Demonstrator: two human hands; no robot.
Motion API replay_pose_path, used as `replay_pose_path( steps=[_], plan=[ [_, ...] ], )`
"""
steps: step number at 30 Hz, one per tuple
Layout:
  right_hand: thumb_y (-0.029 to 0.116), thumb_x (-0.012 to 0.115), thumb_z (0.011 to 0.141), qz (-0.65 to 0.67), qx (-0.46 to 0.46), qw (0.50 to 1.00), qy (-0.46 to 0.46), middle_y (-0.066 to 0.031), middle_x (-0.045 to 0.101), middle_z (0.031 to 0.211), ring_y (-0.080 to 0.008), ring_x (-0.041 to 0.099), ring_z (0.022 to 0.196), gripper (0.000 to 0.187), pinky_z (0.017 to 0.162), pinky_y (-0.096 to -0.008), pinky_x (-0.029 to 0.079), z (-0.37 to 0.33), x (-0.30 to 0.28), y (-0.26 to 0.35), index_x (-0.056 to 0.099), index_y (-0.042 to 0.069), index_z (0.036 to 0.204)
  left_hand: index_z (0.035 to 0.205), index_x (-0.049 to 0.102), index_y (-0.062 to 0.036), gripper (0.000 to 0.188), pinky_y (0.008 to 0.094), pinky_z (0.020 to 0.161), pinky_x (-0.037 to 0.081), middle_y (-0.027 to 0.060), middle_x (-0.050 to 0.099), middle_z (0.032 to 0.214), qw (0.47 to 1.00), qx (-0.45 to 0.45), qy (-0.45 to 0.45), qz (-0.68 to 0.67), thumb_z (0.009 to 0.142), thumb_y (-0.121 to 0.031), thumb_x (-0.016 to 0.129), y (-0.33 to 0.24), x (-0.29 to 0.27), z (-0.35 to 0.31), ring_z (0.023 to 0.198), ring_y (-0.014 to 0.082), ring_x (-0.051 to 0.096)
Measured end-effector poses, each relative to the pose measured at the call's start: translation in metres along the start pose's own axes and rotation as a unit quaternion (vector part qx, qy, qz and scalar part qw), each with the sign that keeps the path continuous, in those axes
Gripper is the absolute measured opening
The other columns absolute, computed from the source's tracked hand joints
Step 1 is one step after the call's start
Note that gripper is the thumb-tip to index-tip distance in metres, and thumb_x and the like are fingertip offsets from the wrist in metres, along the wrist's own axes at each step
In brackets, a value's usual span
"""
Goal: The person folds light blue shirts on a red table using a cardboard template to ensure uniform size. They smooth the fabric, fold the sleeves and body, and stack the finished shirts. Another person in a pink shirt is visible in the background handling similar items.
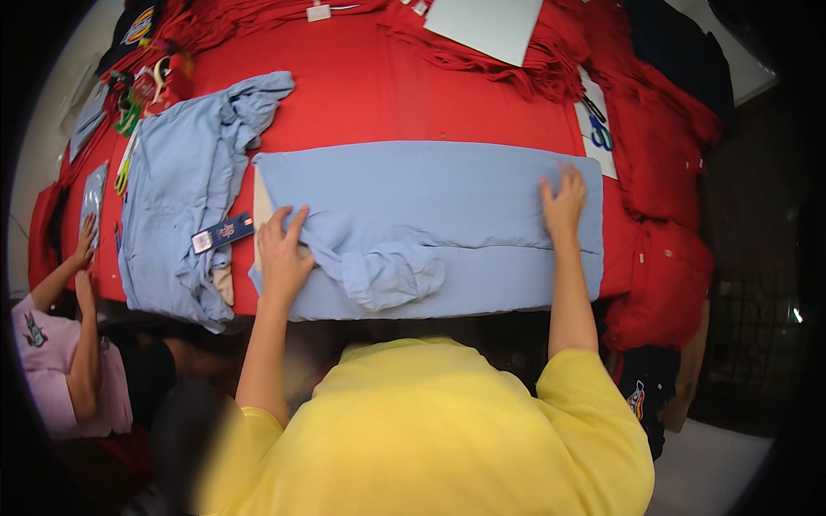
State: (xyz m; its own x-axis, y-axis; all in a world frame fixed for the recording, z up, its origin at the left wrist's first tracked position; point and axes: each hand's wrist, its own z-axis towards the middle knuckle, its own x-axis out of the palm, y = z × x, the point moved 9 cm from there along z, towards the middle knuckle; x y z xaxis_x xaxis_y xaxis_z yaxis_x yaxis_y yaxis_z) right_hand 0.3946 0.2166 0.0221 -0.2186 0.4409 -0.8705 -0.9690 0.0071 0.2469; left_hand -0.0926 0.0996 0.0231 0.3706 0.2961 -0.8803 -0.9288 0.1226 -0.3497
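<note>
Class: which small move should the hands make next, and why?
Probably the left hand should smooth the bunched fabric: it lies rumpled beside that hand on the largely flat blue garment, while the right hand is near the garment's right end.

Wearer's two hands, one navy tag

The folded garment in front of me is plain light blue, with a cream strip at its left end. To my left, the crumpled garment is light blue, and the tag is navy with a white patch. The cloth under them is plain red. The far sheet is white; the scissors at right have blue handles. My own top is plain yellow; the person on my left wears pale pink with a dark green print.
</note>
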Motion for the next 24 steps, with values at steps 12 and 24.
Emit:
replay_pose_path(
  steps=[12,24],
  plan=[
    [0.001,0.063,0.076,0.437,-0.244,0.762,0.411,-0.0126,0.058,0.106,-0.0336,0.055,0.105,0.027,0.090,-0.0389,0.045,-0.154,-0.093,0.269,0.058,0.004,0.102,0.104,0.056,-0.0067,0.053,0.0538,0.108,0.025,0.0083,0.056,0.109,0.995,0.096,0.022,0.018,0.061,-0.027,0.079,0.003,0.000,0.017,0.108,0.0301,0.048],
    [0.015,0.067,0.083,0.207,0.060,0.974,0.071,-0.0133,0.062,0.101,-0.0197,0.061,0.085,0.046,0.079,-0.0317,0.048,-0.094,-0.029,0.093,0.053,0.002,0.125,0.135,0.044,-0.0098,0.099,0.0467,0.106,0.028,0.0106,0.056,0.108,0.990,0.086,0.114,0.010,0.052,-0.040,0.086,-0.001,0.002,0.040,0.106,0.0319,0.046]
  ],
)
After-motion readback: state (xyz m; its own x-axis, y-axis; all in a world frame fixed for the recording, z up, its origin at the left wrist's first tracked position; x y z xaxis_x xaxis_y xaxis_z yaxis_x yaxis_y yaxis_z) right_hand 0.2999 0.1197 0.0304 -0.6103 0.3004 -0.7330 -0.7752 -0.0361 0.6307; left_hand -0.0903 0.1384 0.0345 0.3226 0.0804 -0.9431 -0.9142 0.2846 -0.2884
